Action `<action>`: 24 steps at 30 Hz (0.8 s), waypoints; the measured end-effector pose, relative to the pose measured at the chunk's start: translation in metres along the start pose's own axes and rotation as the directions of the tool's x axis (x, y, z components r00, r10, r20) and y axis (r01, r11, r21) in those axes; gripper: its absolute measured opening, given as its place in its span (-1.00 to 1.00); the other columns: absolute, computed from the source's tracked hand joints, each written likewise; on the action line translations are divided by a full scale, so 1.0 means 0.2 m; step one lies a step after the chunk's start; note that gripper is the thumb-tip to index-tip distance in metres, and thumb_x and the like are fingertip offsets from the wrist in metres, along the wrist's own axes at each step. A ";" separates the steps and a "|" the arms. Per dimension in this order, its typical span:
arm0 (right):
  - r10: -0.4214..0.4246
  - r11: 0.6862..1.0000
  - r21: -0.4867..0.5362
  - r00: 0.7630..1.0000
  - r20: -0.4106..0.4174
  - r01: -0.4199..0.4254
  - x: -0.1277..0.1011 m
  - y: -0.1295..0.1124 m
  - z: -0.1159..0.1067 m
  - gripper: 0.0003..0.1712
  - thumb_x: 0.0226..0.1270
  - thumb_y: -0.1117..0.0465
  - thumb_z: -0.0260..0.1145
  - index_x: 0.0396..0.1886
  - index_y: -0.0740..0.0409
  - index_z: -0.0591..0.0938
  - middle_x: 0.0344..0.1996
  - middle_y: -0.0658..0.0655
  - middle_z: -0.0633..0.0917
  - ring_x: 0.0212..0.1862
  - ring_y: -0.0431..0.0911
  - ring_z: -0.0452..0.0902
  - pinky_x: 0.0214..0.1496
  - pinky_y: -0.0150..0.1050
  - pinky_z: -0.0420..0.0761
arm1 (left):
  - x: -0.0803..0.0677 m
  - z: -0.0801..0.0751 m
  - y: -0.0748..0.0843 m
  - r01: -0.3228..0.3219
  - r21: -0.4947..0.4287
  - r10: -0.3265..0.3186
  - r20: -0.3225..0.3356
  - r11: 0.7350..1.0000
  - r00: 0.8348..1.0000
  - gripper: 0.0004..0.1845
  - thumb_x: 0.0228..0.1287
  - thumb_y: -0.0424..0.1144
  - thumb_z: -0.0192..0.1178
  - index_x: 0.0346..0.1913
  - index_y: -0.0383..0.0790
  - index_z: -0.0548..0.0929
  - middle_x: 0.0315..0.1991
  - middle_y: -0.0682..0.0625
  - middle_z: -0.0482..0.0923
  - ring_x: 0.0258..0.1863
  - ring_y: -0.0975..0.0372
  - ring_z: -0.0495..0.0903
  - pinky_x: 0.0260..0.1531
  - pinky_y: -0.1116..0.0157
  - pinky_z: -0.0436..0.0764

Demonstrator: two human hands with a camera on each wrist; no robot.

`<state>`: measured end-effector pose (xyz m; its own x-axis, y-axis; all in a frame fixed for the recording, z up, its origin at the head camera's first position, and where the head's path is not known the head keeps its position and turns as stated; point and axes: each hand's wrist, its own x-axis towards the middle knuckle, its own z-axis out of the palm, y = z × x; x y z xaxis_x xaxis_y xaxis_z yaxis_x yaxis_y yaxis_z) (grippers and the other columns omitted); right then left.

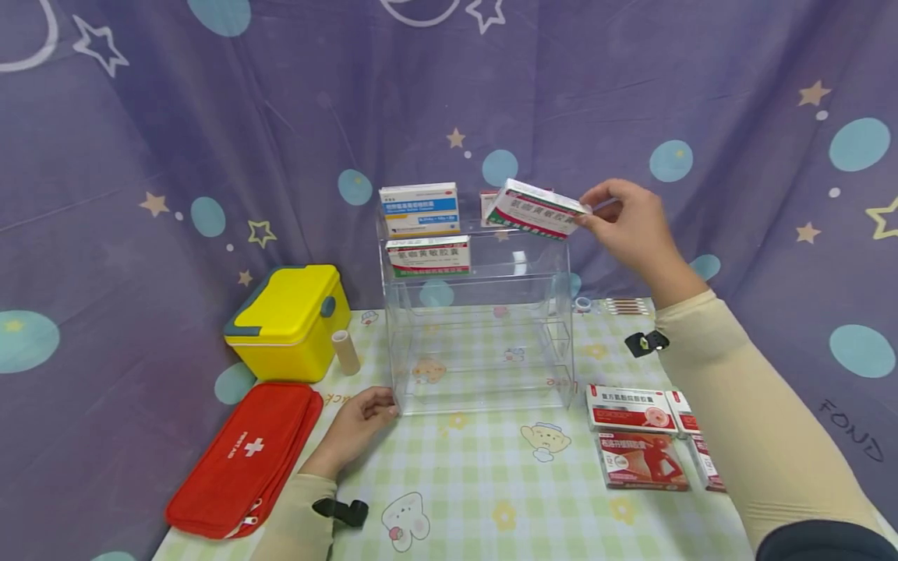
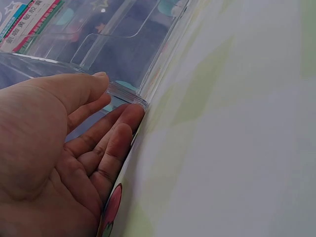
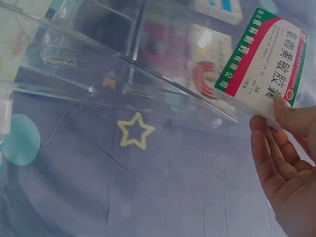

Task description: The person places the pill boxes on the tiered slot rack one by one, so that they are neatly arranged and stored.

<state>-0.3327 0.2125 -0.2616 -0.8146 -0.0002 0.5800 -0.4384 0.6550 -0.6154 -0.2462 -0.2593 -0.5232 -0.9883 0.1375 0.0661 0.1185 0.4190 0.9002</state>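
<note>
**Above the clear rack, a medicine box held at its top tier**

Over the top step of the clear plastic rack (image 1: 477,327), the right hand (image 1: 631,226) holds a white box with red and green stripes (image 1: 536,209) by its right end, tilted, thumb and fingers pinched on it. The box hangs just above the rack's upper right corner, in front of another box that is mostly hidden. From the right wrist, the same striped box (image 3: 259,61) shows its printed face, with the fingers (image 3: 269,158) beneath its lower corner.

The left hand (image 1: 354,425) rests on the desk (image 1: 491,499) at the rack's front left corner, fingers relaxed and straight, fingertips touching the plastic edge (image 2: 126,91).

Two more boxes sit on the rack's left side: a blue-and-white one (image 1: 419,209) on top and a red-and-green one (image 1: 429,256) one step below. Left of the rack stand a yellow case (image 1: 289,319) and a small tan roll (image 1: 345,352); a red first-aid pouch (image 1: 245,460) lies in front of them. Red-and-white boxes (image 1: 641,436) lie on the desk to the right.
</note>
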 end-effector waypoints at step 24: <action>-0.003 0.961 -0.273 0.989 0.150 0.044 0.05 0.04 0.25 -0.89 0.47 0.19 0.43 -0.07 0.00 0.76 -0.23 0.06 0.71 -0.34 0.02 0.53 -0.28 -0.02 0.47 | 0.01 0.00 -0.01 -0.016 -0.007 0.016 -0.005 1.000 1.000 -0.63 0.44 -0.27 0.37 0.21 -0.32 0.65 0.01 -0.09 0.72 -0.03 0.17 0.68 0.00 0.37 0.61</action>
<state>-0.3637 0.1801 -0.2868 -0.8612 -0.1157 0.4949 -0.3536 0.8358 -0.4200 -0.2481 -0.2601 -0.5254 -0.9867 0.1395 0.0829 0.1338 0.4106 0.9020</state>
